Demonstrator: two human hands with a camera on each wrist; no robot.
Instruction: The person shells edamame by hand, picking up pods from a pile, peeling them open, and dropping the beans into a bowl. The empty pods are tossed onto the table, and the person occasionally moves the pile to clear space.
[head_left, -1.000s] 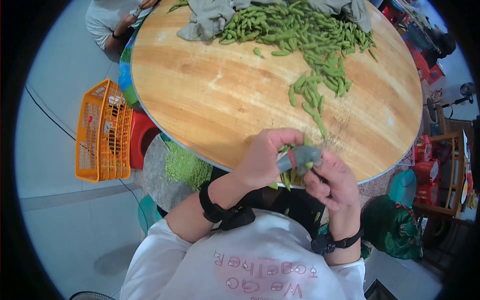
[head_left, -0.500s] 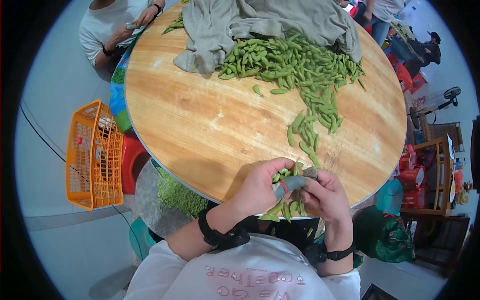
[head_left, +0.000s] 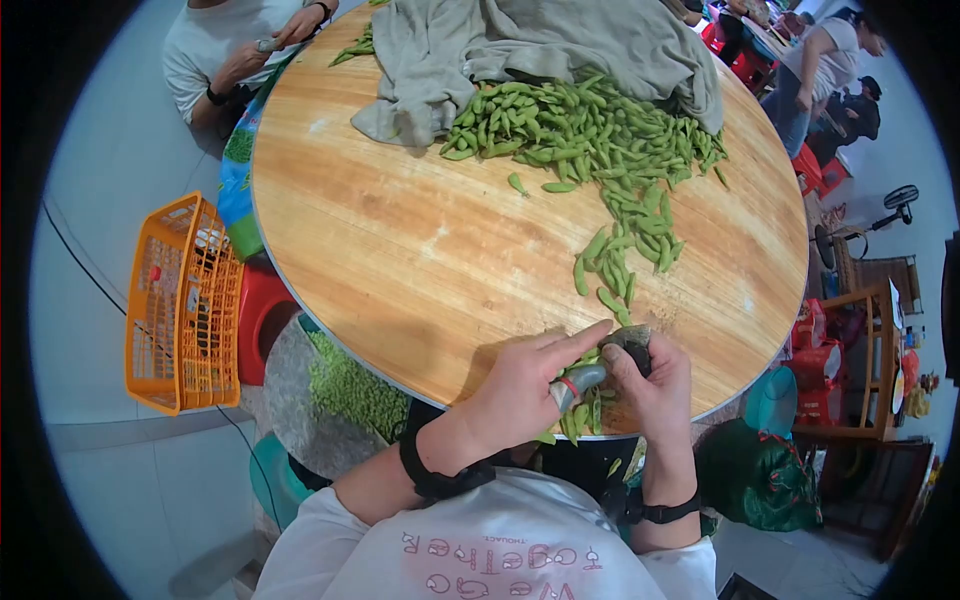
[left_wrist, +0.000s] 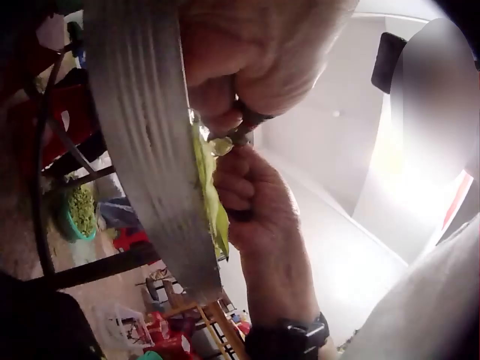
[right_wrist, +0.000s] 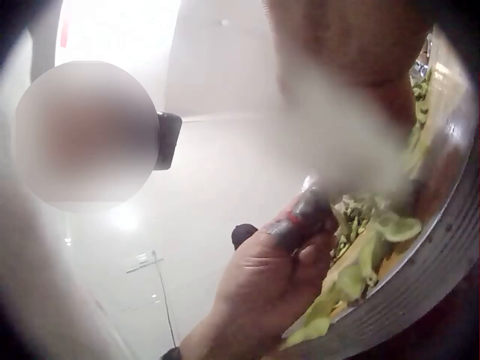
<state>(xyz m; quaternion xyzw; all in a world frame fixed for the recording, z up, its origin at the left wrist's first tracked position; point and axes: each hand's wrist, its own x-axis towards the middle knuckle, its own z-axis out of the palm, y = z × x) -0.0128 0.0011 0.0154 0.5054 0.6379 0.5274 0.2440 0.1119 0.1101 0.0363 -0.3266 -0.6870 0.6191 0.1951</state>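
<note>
At the near edge of the table [head_left: 400, 250], you'd do best, I'd judge, to steady the pods [head_left: 592, 358] in your left hand [head_left: 512, 392] and work them one at a time with your right hand [head_left: 660, 388]. Your left grasps those pods; whether your right pinches one, I cannot tell. More pods lie just under the grip — beyond it, a trail [head_left: 606, 262] leads to the far heap [head_left: 590, 125] by the cloth [head_left: 560, 40].

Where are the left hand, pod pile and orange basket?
Left hand [head_left: 516, 388]: head view, on the back of the hand.
Pod pile [head_left: 588, 132]: head view, on the middle of the main heap.
Orange basket [head_left: 207, 335]: head view, on its latticed side.
</note>
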